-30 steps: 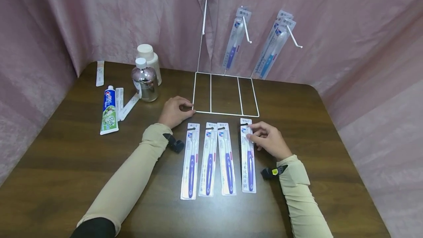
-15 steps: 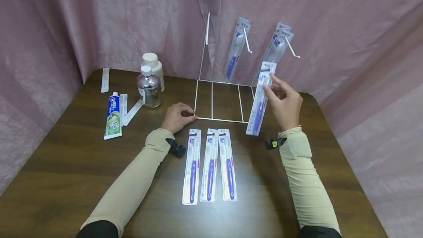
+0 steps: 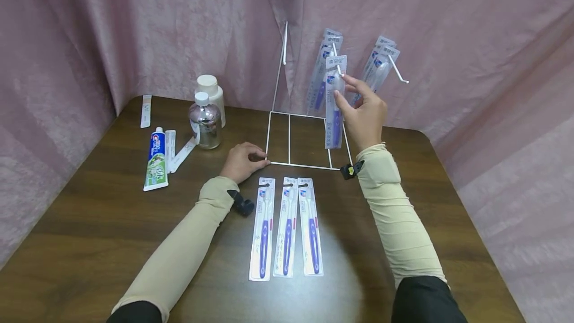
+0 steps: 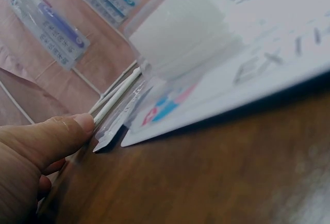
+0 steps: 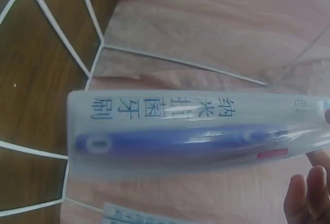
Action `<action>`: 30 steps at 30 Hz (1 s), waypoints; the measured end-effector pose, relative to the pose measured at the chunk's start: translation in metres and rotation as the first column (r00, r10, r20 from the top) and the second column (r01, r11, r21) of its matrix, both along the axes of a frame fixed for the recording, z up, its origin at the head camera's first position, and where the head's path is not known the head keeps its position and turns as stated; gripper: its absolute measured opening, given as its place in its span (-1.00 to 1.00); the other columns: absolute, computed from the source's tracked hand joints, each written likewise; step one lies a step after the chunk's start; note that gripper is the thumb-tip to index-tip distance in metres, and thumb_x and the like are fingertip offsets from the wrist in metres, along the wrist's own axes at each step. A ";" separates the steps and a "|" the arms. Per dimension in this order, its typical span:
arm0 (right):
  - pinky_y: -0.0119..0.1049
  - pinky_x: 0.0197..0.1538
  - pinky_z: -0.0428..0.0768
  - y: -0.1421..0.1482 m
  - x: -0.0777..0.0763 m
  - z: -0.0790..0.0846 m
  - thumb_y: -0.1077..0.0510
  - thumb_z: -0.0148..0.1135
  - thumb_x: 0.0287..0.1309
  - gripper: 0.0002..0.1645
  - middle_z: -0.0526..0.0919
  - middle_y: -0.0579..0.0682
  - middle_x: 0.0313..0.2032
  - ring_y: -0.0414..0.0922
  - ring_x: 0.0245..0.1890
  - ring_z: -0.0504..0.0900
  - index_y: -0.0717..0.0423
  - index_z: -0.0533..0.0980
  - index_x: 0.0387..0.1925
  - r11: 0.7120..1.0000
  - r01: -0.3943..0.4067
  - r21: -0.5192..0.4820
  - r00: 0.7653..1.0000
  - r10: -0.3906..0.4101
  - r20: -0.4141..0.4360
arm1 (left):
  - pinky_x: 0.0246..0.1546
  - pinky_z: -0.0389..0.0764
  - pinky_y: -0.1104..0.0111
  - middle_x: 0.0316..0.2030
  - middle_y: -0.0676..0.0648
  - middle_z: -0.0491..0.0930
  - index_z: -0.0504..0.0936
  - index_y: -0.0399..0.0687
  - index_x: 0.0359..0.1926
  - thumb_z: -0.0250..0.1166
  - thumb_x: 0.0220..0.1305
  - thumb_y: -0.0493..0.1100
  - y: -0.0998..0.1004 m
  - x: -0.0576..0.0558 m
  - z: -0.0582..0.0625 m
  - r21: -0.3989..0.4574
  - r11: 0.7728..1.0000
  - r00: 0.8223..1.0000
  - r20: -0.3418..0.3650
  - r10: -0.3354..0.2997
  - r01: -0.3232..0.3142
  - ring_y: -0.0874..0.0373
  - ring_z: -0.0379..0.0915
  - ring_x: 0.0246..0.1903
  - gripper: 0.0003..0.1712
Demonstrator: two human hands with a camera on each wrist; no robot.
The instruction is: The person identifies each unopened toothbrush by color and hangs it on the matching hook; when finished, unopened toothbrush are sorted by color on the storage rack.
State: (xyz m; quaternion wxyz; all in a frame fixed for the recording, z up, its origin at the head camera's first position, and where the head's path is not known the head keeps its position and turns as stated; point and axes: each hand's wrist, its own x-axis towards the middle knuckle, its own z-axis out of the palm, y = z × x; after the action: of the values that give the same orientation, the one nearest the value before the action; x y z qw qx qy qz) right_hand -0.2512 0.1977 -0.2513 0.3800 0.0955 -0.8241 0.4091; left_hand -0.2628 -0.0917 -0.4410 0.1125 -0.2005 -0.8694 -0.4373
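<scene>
My right hand point(image 3: 367, 113) pinches a packaged toothbrush point(image 3: 334, 133) with a purple handle, upright, near its top, at the tip of the rack's middle hook point(image 3: 339, 70). In the right wrist view that toothbrush point(image 5: 180, 139) stretches across the middle, fingertips at the right edge. With thumb and fingers, my left hand point(image 3: 239, 162) holds the near left corner of the white wire rack point(image 3: 305, 166). Other packaged toothbrushes hang on the middle hook point(image 3: 315, 81) and on the right hook point(image 3: 380, 66). Three purple-handled packs point(image 3: 287, 243) lie in front of the rack.
Left of the rack stand a clear bottle point(image 3: 206, 126) with a white cap and a white bottle point(image 3: 215, 94). Beside them lie a toothpaste tube point(image 3: 157, 161) and narrow white packets point(image 3: 183, 156). A pink curtain point(image 3: 179, 24) hangs behind the table.
My right hand has picked up the rightmost toothbrush pack from the table and lifted it, then carried it left to the middle hook. My left hand has stayed at the rack's corner.
</scene>
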 end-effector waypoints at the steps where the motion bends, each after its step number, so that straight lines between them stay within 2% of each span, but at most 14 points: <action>1: -0.49 -0.53 0.34 -0.002 -0.004 0.000 0.10 0.52 0.25 -0.58 0.83 0.09 -0.09 -0.28 -0.67 0.39 -0.04 0.73 0.15 1.000 0.013 0.017 1.000 -0.013 0.002 | 0.12 0.52 0.09 -0.12 -0.11 0.77 0.88 -0.10 -0.21 0.65 0.12 -0.07 0.000 0.000 0.001 0.002 1.000 1.000 -0.001 0.000 0.000 -0.07 0.64 -0.02 -0.74; 4: -0.32 -0.45 0.40 -0.008 -0.020 0.000 0.04 0.49 0.27 -0.54 0.83 0.08 -0.12 -0.10 -0.59 0.56 0.02 0.67 0.17 0.994 0.056 0.089 0.998 -0.055 -0.014 | 0.12 0.52 0.09 -0.13 -0.10 0.77 0.88 -0.09 -0.22 0.65 0.12 -0.09 0.000 -0.002 0.002 0.004 1.000 1.000 -0.005 0.004 -0.004 -0.07 0.64 -0.03 -0.76; 7: -0.09 -0.32 0.54 -0.015 -0.039 0.000 -0.01 0.46 0.30 -0.51 0.83 0.11 -0.15 0.10 -0.41 0.73 0.07 0.61 0.18 0.985 0.096 0.144 0.995 -0.091 -0.038 | 0.11 0.53 0.09 -0.14 -0.10 0.77 0.88 -0.09 -0.23 0.65 0.11 -0.09 -0.002 -0.003 0.003 0.010 1.000 1.000 -0.005 0.003 -0.003 -0.07 0.64 -0.04 -0.76; 10: 0.10 -0.22 0.59 -0.019 -0.055 0.001 -0.03 0.44 0.32 -0.49 0.83 0.11 -0.15 0.17 -0.34 0.74 0.09 0.58 0.20 0.977 0.128 0.172 0.992 -0.123 -0.040 | 0.12 0.52 0.09 -0.13 -0.10 0.76 0.88 -0.09 -0.22 0.64 0.11 -0.08 -0.002 -0.002 0.003 0.005 1.000 1.000 -0.005 0.012 -0.012 -0.07 0.64 -0.04 -0.76; 14: 0.12 -0.20 0.57 -0.020 -0.065 0.004 -0.06 0.42 0.34 -0.47 0.83 0.06 -0.17 0.17 -0.37 0.67 0.06 0.55 0.23 0.965 0.157 0.210 0.987 -0.161 0.004 | 0.12 0.52 0.09 -0.12 -0.10 0.76 0.88 -0.09 -0.21 0.64 0.12 -0.07 0.000 0.002 0.003 -0.003 1.000 1.000 0.014 0.016 -0.016 -0.08 0.63 -0.03 -0.74; 17: 0.11 -0.13 0.59 -0.015 -0.063 0.006 -0.05 0.47 0.30 -0.42 0.82 0.06 -0.13 0.18 -0.25 0.71 -0.01 0.53 0.27 0.963 0.146 0.228 0.985 -0.162 0.053 | 0.12 0.52 0.09 -0.12 -0.10 0.76 0.88 -0.10 -0.21 0.64 0.12 -0.08 0.001 0.002 0.001 -0.004 1.000 1.000 0.028 0.007 -0.007 -0.07 0.63 -0.03 -0.74; 20: 0.10 -0.02 0.60 -0.008 -0.054 0.001 0.00 0.52 0.24 -0.36 0.78 0.12 -0.04 0.19 -0.09 0.70 -0.04 0.51 0.30 0.976 0.112 0.185 0.986 -0.132 0.101 | 0.10 0.52 0.10 -0.13 -0.10 0.76 0.88 -0.09 -0.22 0.65 0.11 -0.09 0.001 0.000 0.000 0.002 1.000 1.000 0.015 0.006 -0.006 -0.07 0.63 -0.04 -0.75; 22: 0.06 -0.01 0.60 -0.002 -0.042 -0.013 0.05 0.50 0.25 -0.39 0.75 0.13 -0.04 0.16 -0.07 0.69 -0.03 0.52 0.29 0.987 0.077 0.139 0.984 -0.097 0.150 | 0.09 0.53 0.10 -0.13 -0.11 0.76 0.88 -0.10 -0.22 0.65 0.10 -0.10 0.000 -0.002 0.001 0.011 1.000 1.000 0.003 0.005 -0.005 -0.08 0.63 -0.04 -0.76; 24: -0.06 -0.08 0.58 0.004 -0.026 -0.035 0.08 0.43 0.30 -0.51 0.74 0.13 -0.11 0.09 -0.15 0.67 0.03 0.56 0.22 0.995 0.032 0.094 0.971 -0.053 0.231 | 0.08 0.54 0.10 -0.13 -0.11 0.76 0.88 -0.10 -0.22 0.65 0.11 -0.10 -0.003 -0.002 0.002 0.015 1.000 1.000 -0.005 0.007 -0.007 -0.08 0.63 -0.04 -0.76; 26: -0.20 -0.20 0.56 0.007 -0.004 -0.063 0.07 0.35 0.38 -0.61 0.75 0.11 -0.19 -0.02 -0.29 0.63 0.08 0.60 0.17 0.999 -0.040 0.024 0.929 0.029 0.368 | 0.08 0.54 0.10 -0.13 -0.11 0.75 0.88 -0.10 -0.22 0.65 0.11 -0.11 -0.006 -0.002 0.003 0.018 1.000 1.000 -0.006 0.014 -0.013 -0.08 0.63 -0.04 -0.76; 27: -0.26 -0.27 0.54 0.008 0.008 -0.076 0.07 0.32 0.41 -0.64 0.74 0.11 -0.23 -0.07 -0.36 0.60 0.11 0.61 0.15 0.996 -0.082 -0.019 0.891 0.082 0.446 | 0.08 0.54 0.09 -0.13 -0.11 0.75 0.88 -0.10 -0.22 0.65 0.11 -0.11 -0.007 -0.002 0.003 0.018 1.000 1.000 -0.005 0.017 -0.017 -0.08 0.63 -0.04 -0.76; 30: -0.36 -0.43 0.49 0.010 0.047 -0.111 0.06 0.25 0.49 -0.65 0.73 0.11 -0.28 -0.16 -0.48 0.51 0.17 0.62 0.14 0.975 -0.161 -0.153 0.737 0.222 0.638 | 0.06 0.55 0.08 -0.14 -0.09 0.75 0.88 -0.09 -0.23 0.65 0.12 -0.10 -0.011 0.000 0.003 0.005 1.000 1.000 0.003 0.028 -0.028 -0.07 0.63 -0.06 -0.77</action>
State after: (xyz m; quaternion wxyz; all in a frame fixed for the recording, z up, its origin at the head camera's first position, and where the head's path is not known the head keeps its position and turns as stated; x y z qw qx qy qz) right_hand -0.2044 0.2072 -0.3622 0.0296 0.0149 -0.8715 0.4892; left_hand -0.2630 -0.1028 -0.4382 0.1178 -0.1875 -0.8712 -0.4381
